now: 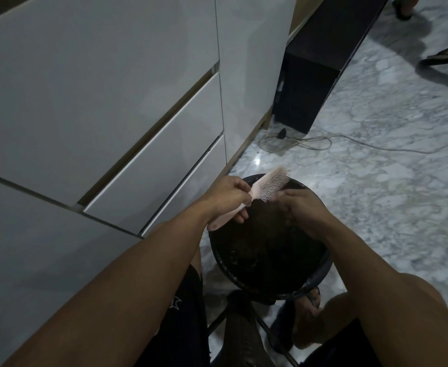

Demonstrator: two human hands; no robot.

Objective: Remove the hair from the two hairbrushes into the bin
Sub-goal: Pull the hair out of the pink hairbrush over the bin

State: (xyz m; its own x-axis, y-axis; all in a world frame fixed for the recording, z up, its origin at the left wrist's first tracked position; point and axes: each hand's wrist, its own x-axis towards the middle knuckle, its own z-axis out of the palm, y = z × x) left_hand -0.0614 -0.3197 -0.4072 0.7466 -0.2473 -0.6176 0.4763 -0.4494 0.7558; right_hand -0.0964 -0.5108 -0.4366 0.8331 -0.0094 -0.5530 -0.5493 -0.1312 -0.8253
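Pink plastic: your hairbrush [254,194] looks light and stiff, bristles pointing down and to your right, held just over the black bin [267,250].
Left hand [228,200]: you have it closed round the handle near the neck, the butt end sticking out below your palm; a good place to hold, since the smooth handle could twist if you gripped further back.
Right hand [297,210]: your fingertips are pinched together at the bristle tips, apparently on hair, though the strands are too fine and dark to make out.
Hair: soft, tangled stuff by judgement; pull along the bristles rather than across, because thin pins probably bend.
Bin: open-topped, on the marble floor [376,181] between your knees, directly under both hands.
Second brush: not visible.
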